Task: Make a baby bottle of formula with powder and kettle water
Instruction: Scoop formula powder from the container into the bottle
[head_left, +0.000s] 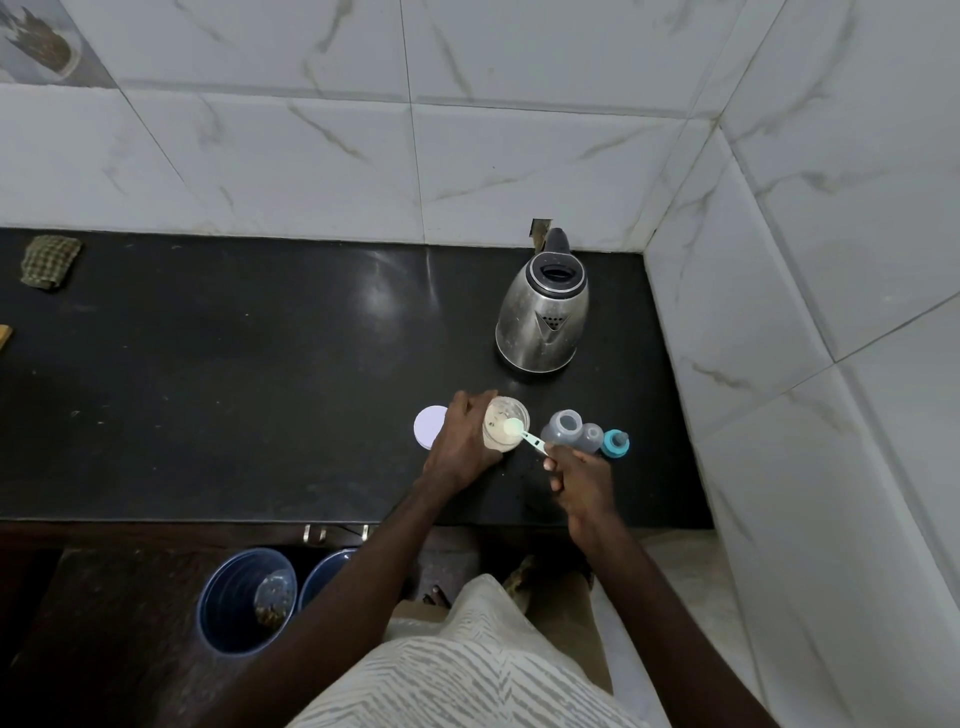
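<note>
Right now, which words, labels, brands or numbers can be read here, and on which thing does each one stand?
No text can be read in this view.
scoop: a small dark mark on its handle, too small to read.
kettle, powder jar, white lid, baby bottle: no label or print shows.

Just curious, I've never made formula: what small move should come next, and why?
Probably the right hand carries the scoop sideways to the open bottle and tips it in: the scoop sits filled over the jar, which the left hand grips, and the bottle stands uncapped beside it.
</note>
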